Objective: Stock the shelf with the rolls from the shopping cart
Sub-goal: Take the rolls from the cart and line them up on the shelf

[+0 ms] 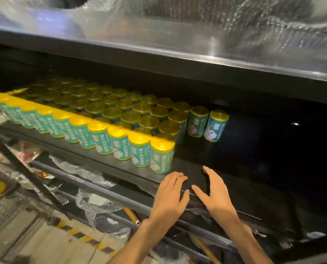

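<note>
Many teal, yellow-topped rolls point(94, 119) stand upright in rows on the dark shelf point(193, 168), two apart at right. Left hand point(169, 197) and right hand point(215, 195) rest at the shelf's front edge, fingers spread, holding nothing.

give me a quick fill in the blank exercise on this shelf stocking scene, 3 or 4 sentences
1. The tops of the rolls standing on the shelf are coloured ____.
2. The left hand and the right hand are both ____ of rolls.
3. The unfilled dark part of the shelf lies to the ____ of the packed rolls.
4. The large number printed on the rightmost roll is ____.

Missing words: yellow; empty; right; 80
</note>
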